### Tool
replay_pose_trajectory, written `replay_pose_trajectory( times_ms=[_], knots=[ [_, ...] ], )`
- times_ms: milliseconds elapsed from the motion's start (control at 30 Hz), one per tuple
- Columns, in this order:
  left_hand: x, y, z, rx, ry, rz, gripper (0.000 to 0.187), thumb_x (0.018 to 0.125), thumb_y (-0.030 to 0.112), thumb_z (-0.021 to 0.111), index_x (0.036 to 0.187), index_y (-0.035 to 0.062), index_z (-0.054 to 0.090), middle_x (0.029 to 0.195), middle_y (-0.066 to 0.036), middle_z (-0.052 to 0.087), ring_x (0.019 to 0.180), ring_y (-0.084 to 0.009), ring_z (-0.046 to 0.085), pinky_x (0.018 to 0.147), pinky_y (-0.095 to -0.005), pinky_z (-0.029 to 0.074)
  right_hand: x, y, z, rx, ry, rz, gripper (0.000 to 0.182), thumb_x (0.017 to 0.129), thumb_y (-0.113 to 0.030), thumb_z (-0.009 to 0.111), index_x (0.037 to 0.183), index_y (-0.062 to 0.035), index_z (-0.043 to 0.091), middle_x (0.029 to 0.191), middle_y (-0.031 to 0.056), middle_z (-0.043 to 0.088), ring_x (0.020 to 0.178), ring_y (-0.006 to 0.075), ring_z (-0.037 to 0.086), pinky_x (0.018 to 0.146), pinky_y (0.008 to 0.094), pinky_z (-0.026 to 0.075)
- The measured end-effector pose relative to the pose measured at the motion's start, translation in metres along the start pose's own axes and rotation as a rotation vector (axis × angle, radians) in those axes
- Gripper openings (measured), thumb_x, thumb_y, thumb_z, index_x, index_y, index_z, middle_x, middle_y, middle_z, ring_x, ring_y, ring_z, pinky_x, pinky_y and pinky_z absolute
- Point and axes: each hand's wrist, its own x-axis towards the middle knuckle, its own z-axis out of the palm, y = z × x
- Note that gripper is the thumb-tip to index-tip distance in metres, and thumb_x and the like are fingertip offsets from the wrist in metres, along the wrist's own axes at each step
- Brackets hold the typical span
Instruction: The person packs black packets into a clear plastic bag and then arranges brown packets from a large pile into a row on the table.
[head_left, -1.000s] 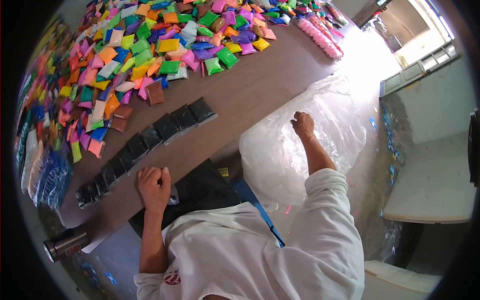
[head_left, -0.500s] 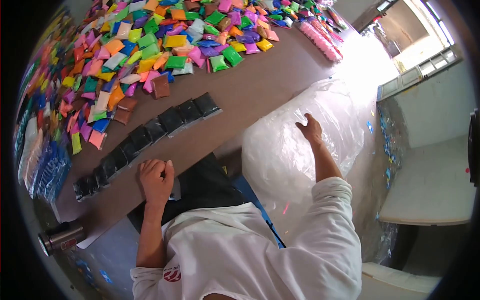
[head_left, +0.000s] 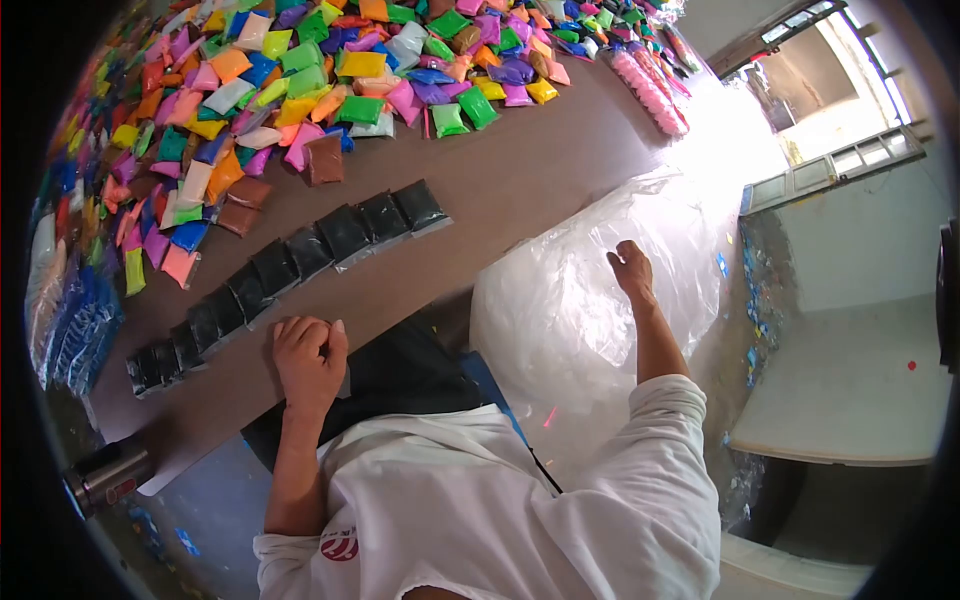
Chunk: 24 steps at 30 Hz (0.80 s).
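Observation:
My left hand point(head_left: 310, 355) rests at the table's near edge, its fingers curled in and the thumb alongside. Whatever may be inside the curl is hidden; a small greyish edge shows beside the wrist. Just beyond it, a slanting row of flat black packets point(head_left: 275, 267) in clear wrapping lies on the brown table point(head_left: 480, 200). My right hand point(head_left: 632, 270) is over a large clear plastic bag point(head_left: 550, 310) at the right of the table. Its fingers are bent, with a gap between thumb and forefinger, and no object shows in them.
A big heap of small colourful packets point(head_left: 300, 85) covers the far and left side of the table. Pink packets point(head_left: 648, 92) lie at the far right. A metal flask point(head_left: 108, 475) stands by the near left corner. White boards point(head_left: 835, 370) are on the right.
My right hand has drawn slightly down over the plastic bag, and its fingers have bent closer together. My left hand stays at the table edge. The view has shifted a little.

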Motion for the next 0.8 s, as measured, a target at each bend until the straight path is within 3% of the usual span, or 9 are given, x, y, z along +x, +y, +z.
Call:
replay_pose_trajectory(
  times_ms=[67,200,300,367,500,567,633,667,800],
  knots=[
    [0.001,-0.001,0.000,-0.012,0.019,0.016,0.024,0.087,0.006,0.067,0.069,0.0034,0.053,0.072,-0.009,0.057,0.072,-0.0307,0.054,0.072,-0.0411,0.041,-0.003,-0.001,0.008,-0.008,-0.066,0.033,0.065,0.080,-0.042,0.081,0.129,-0.0074,0.056,0.117,0.0182,0.069,0.106,0.0379,0.066,0.090,0.0471,0.052],
    [0.001,0.000,-0.005,-0.031,-0.009,0.001,0.023,0.087,0.007,0.068,0.069,0.0040,0.054,0.072,-0.009,0.058,0.072,-0.0301,0.054,0.072,-0.0409,0.041,-0.013,-0.075,0.019,-0.220,0.091,0.021,0.071,0.079,-0.040,0.081,0.133,-0.0027,0.052,0.124,0.0172,0.063,0.117,0.0367,0.059,0.094,0.0464,0.049],
    [0.002,0.000,-0.004,-0.031,-0.007,-0.003,0.022,0.085,0.008,0.069,0.069,0.0046,0.055,0.073,-0.008,0.059,0.072,-0.0294,0.055,0.072,-0.0409,0.041,0.004,-0.080,0.046,-0.340,0.057,0.134,0.059,0.084,-0.033,0.076,0.132,-0.0057,0.054,0.113,0.0171,0.066,0.108,0.0361,0.063,0.089,0.0473,0.051],
    [0.002,-0.002,-0.002,-0.022,0.001,-0.016,0.021,0.084,0.009,0.070,0.068,0.0055,0.056,0.072,-0.007,0.059,0.071,-0.0285,0.055,0.071,-0.0408,0.041,0.029,-0.045,0.067,-0.313,0.109,0.071,0.029,0.091,-0.021,0.059,0.118,-0.0105,0.065,0.089,0.0190,0.071,0.086,0.0398,0.069,0.076,0.0503,0.054],
    [0.002,-0.003,-0.002,-0.017,-0.008,-0.022,0.021,0.084,0.009,0.070,0.068,0.0058,0.056,0.072,-0.007,0.059,0.071,-0.0283,0.055,0.071,-0.0407,0.041,0.024,-0.021,0.027,-0.096,0.198,0.155,0.032,0.091,-0.016,0.054,0.120,-0.0088,0.066,0.097,0.0255,0.071,0.093,0.0444,0.068,0.080,0.0543,0.053],
    [0.003,-0.001,-0.001,-0.029,0.014,-0.011,0.022,0.084,0.009,0.070,0.068,0.0059,0.055,0.072,-0.007,0.059,0.071,-0.0281,0.055,0.070,-0.0407,0.041,0.022,0.036,0.023,-0.108,0.328,0.068,0.034,0.091,-0.015,0.057,0.123,-0.0079,0.065,0.089,0.0196,0.073,0.085,0.0331,0.072,0.075,0.0455,0.056],
    [0.003,-0.002,-0.001,-0.014,0.004,-0.002,0.022,0.085,0.009,0.069,0.068,0.0060,0.056,0.072,-0.007,0.059,0.071,-0.0279,0.056,0.070,-0.0407,0.041,0.010,0.070,0.003,0.554,0.198,0.249,0.027,0.090,-0.015,0.063,0.116,-0.0083,0.067,0.086,0.0078,0.071,0.077,0.0169,0.069,0.070,0.0334,0.055],
    [0.003,-0.003,-0.002,-0.007,-0.004,0.007,0.022,0.085,0.009,0.069,0.068,0.0060,0.056,0.073,-0.007,0.060,0.071,-0.0277,0.056,0.070,-0.0407,0.041,-0.016,0.030,-0.038,0.862,0.168,0.403,0.020,0.089,-0.016,0.070,0.107,-0.0103,0.068,0.089,-0.0019,0.066,0.078,0.0070,0.061,0.071,0.0255,0.052],
    [0.004,-0.004,-0.001,-0.009,-0.020,0.043,0.022,0.086,0.009,0.068,0.068,0.0058,0.055,0.073,-0.007,0.060,0.071,-0.0276,0.056,0.071,-0.0406,0.041,-0.056,0.024,-0.089,0.985,0.161,0.440,0.025,0.085,-0.026,0.079,0.103,-0.0127,0.067,0.097,-0.0016,0.069,0.088,0.0110,0.065,0.074,0.0292,0.053]
  ],
)
